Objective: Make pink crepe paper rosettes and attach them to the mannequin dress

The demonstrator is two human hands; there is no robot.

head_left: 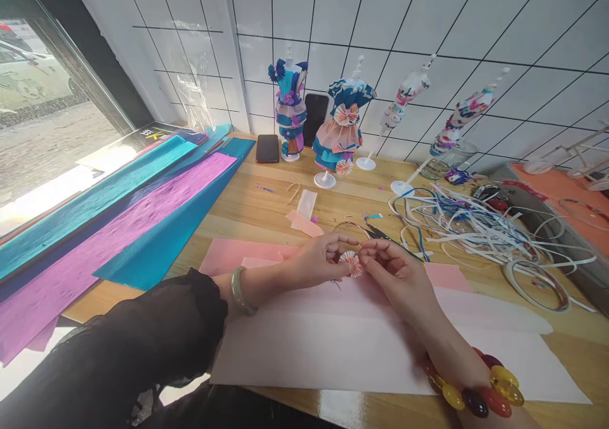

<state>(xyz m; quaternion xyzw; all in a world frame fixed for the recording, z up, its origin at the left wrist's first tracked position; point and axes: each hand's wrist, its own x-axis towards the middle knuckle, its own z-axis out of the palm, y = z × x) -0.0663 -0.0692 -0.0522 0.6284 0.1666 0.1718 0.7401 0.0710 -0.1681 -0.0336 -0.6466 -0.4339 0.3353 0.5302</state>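
Observation:
A small pleated paper rosette [351, 263], pale pink with darker fold lines, is pinched between my two hands. My left hand [326, 254] grips its left edge between thumb and fingers. On the other side my right hand [392, 264] holds the rosette's right edge, thumb and fingertips together. Under both hands lies a large pale pink paper sheet [314, 346], over a deeper pink sheet [223, 254]. Just behind the right hand are dark-handled scissors or pliers [378, 232], partly hidden. Small pink paper strips [304, 223] lie behind my left hand.
Teal and purple crepe paper [185, 188] lies on the left. Dressed doll forms on stands [345, 124] line the tiled wall, near a phone [268, 148]. At right are tangled white and blue strips [466, 226], a tape roll [537, 286] and a glass jar [435, 169].

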